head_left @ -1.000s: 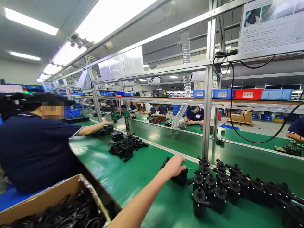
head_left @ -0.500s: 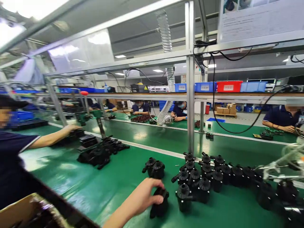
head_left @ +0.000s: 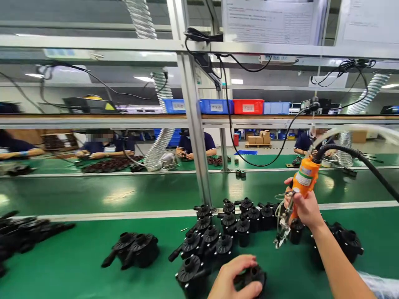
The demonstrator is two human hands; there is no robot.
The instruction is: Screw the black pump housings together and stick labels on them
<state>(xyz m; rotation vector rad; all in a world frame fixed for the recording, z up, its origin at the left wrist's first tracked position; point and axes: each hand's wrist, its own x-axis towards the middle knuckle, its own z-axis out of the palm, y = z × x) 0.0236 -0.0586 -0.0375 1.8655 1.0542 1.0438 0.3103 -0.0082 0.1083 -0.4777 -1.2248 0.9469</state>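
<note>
My left hand (head_left: 234, 279) is closed on a black pump body (head_left: 256, 275) low at the front of the green bench (head_left: 77, 272). My right hand (head_left: 304, 206) grips an orange power screwdriver (head_left: 301, 182) upright, its metal tip (head_left: 282, 236) pointing down just right of a cluster of several black pump bodies (head_left: 224, 228). A black hose (head_left: 358, 164) runs from the tool's top off to the right. Two more pump bodies (head_left: 134, 249) lie on their sides to the left of the cluster.
An aluminium frame post (head_left: 195, 124) rises behind the cluster. More black parts (head_left: 28, 234) lie at the far left and one (head_left: 347, 245) at the right. Other people (head_left: 193, 145) sit at the far bench. Blue and red bins (head_left: 230, 106) line the shelf.
The view has swung right, away from the co-worker and cardboard box. My left hand pulled one pump body toward me. My right hand has come into view holding the orange screwdriver.
</note>
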